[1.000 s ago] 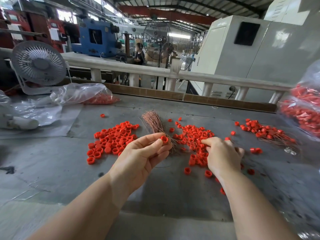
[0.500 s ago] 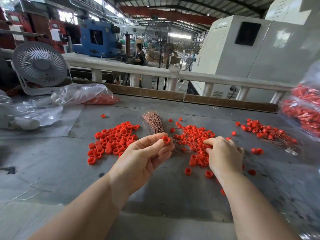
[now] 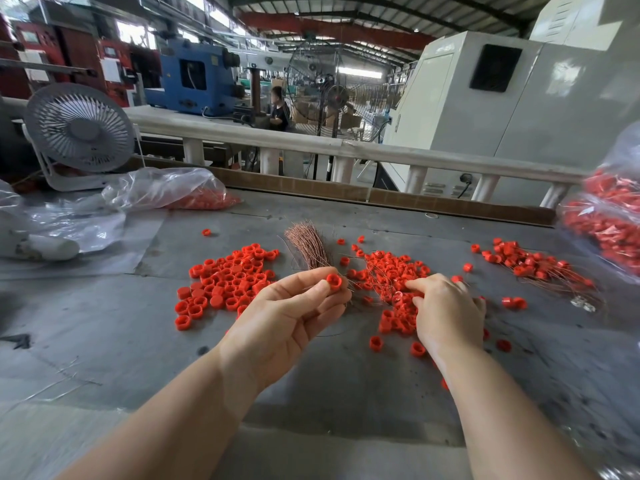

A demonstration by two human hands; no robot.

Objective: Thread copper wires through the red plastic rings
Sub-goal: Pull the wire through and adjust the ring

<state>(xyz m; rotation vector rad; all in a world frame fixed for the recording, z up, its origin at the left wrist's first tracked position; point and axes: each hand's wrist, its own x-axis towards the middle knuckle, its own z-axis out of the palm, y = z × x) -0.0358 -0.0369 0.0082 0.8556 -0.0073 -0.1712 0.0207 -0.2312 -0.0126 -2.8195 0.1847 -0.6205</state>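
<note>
Head view: left hand [image 3: 287, 317] pinching one red ring [image 3: 334, 281] at center, palm up. Right hand [image 3: 446, 313] at 3 o'clock of it, fingers curled down onto ring-and-wire pile [image 3: 391, 271]; grasp unclear. Wire bundle [image 3: 308, 242] at 12 o'clock of left hand. Loose rings [image 3: 228, 278] at 9 o'clock. Threaded rings [image 3: 530, 263] at 2 o'clock on table [image 3: 104, 323].
</note>
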